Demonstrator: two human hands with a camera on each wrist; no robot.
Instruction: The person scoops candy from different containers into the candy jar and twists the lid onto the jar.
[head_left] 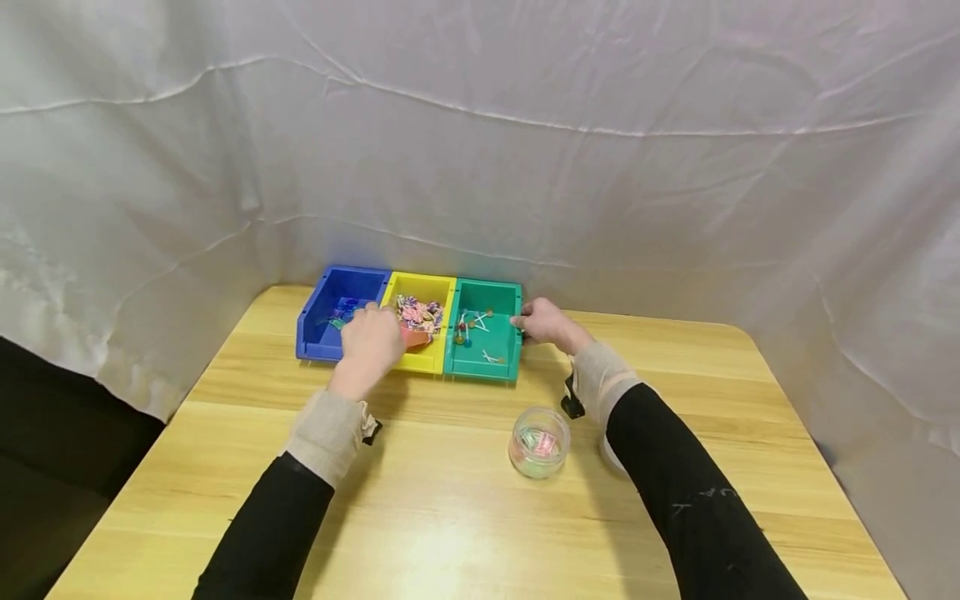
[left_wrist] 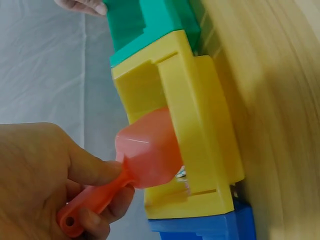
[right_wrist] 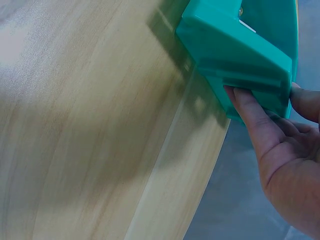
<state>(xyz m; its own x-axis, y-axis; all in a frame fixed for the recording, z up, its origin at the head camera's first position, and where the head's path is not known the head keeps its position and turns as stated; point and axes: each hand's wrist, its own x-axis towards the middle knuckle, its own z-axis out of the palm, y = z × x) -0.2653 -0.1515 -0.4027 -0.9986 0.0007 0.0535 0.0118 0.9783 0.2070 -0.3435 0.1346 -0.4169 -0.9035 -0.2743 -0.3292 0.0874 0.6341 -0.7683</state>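
Note:
My left hand (head_left: pixel 372 337) grips the handle of a red plastic scoop (left_wrist: pixel 150 147), thumb on top and fingers curled beneath. The scoop's bowl dips into the yellow bin (head_left: pixel 423 363), where wrapped candies with striped wrappers (head_left: pixel 420 313) lie. On the right, my right hand (head_left: pixel 551 323) holds the side wall of the green bin (right_wrist: pixel 240 60). Its thumb is at the rim and its fingers press the outer wall. Several lollipops (head_left: pixel 480 323) with white sticks lie in the green bin. What the scoop's bowl contains is hidden in the left wrist view.
Left of the yellow bin, a blue bin (head_left: pixel 318 348) adjoins it, with blue and green pieces inside. A clear jar (head_left: pixel 538 446) of pink and green wrapped pieces stands nearer on the wooden table (head_left: pixel 420 500). Another round container (head_left: pixel 612 455) is mostly hidden by the right sleeve. Pale curtains hang behind.

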